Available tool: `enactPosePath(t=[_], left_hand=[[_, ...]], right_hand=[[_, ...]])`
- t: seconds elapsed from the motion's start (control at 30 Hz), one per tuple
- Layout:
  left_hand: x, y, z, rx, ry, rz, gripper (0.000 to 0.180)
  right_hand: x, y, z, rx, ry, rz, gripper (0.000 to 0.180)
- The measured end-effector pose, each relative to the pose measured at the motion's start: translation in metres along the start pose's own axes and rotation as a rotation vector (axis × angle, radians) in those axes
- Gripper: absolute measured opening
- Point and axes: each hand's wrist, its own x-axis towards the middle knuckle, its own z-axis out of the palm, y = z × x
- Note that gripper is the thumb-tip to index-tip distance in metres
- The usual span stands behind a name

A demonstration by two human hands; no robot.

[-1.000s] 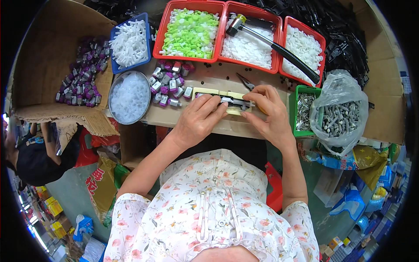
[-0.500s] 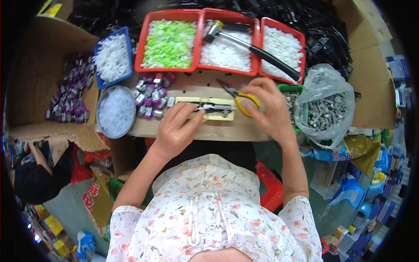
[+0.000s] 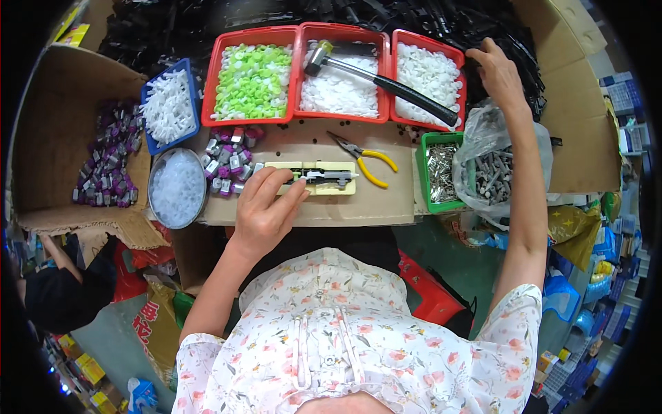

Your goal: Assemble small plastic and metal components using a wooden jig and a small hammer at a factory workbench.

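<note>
A cream fixture block (image 3: 343, 188) lies on the cardboard work surface, with a black-and-grey mechanical part (image 3: 324, 176) seated in it. The fingers of my left hand (image 3: 265, 203) are closed over the left end of this part, and a bit of white shows at the fingertips. To the right rest pliers (image 3: 376, 168) with yellow handles, touched by neither hand. My right hand (image 3: 502, 77) is stretched to the far right, over a heap of black plastic parts (image 3: 534, 69) beside the rightmost red tray. Its fingers are apart, and nothing shows in them.
Red trays (image 3: 295, 114) hold green and white caps; a black-handled hammer (image 3: 414, 100) lies across them. A green bin (image 3: 447, 205) and a clear bag (image 3: 483, 134) hold metal parts. At left are purple-and-silver pieces (image 3: 224, 162), a round tub (image 3: 177, 190) and a blue tray (image 3: 149, 141).
My right hand has let go of the pliers, now lying on the cardboard, and moved far right to the black parts. My left hand stays at the fixture.
</note>
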Motion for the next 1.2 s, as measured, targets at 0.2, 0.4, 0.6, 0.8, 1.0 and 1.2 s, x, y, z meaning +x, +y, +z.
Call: enactPosePath(t=[0.2, 0.4, 0.6, 0.8, 1.0, 1.2], left_hand=[[0.007, -0.007, -0.011, -0.028, 0.106, -0.089, 0.024], [0.023, 0.005, -0.026, -0.308, 0.12, -0.44, 0.03], [0.054, 0.024, -0.02, -1.45, 0.166, -0.769, 0.034], [0.054, 0.018, -0.025, -1.595, 0.273, -0.906, 0.028], [0.045, 0.006, -0.029, -1.511, 0.236, -0.95, 0.027], [0.032, 0.005, -0.03, -1.341, 0.153, -0.899, 0.037]], right_hand=[[0.006, -0.004, -0.018, 0.21, 0.332, -0.011, 0.028], [0.016, -0.117, -0.07, 0.097, 0.583, -0.197, 0.031], [-0.002, -0.246, -0.082, 0.232, 0.391, -0.386, 0.036], [-0.007, -0.265, -0.075, 0.411, 0.38, -0.403, 0.038], [-0.016, -0.262, -0.074, 0.624, 0.229, -0.318, 0.04], [-0.034, -0.261, -0.06, 0.798, 0.085, -0.171, 0.038]])
